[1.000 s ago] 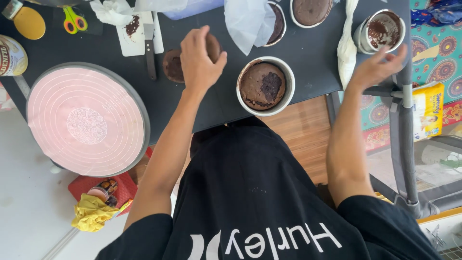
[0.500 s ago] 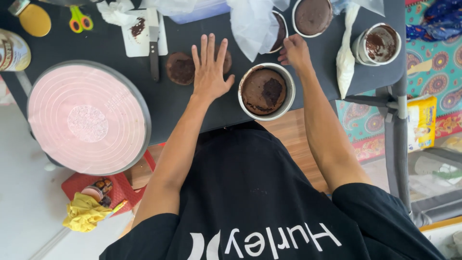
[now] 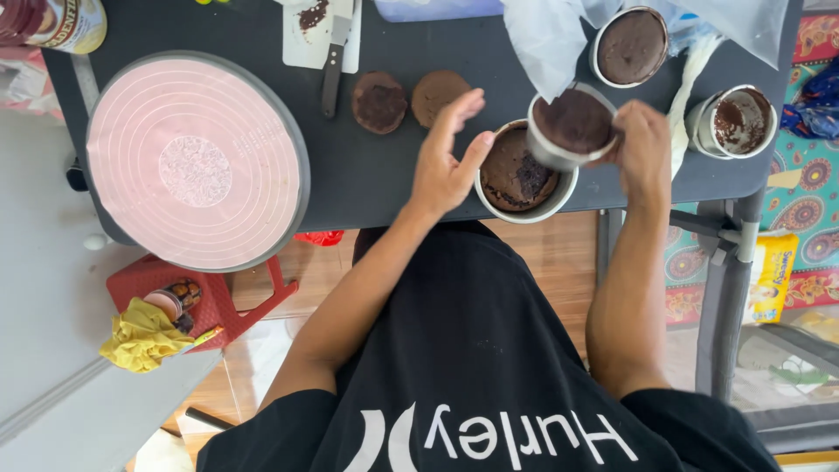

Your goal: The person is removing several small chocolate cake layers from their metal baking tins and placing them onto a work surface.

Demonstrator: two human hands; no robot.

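Dark table (image 3: pixel 376 175) (crowded): cake tins (image 3: pixel 572 127), turntable (image 3: pixel 197 162), knife (image 3: pixel 332 74).

On my dark counter (image 3: pixel 367 175) sits a pink turntable (image 3: pixel 194 162), a knife (image 3: pixel 333 61) on a white board (image 3: pixel 301 35), and two loose brown cake rounds (image 3: pixel 409 98). Below, a red stool (image 3: pixel 205 297) carries a yellow cloth (image 3: pixel 140 336).

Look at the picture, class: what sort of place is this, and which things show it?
Probably a home baking spot: round metal tins of dark chocolate cake on a black table, a pink ringed cake turntable, and a knife on a white cutting board.
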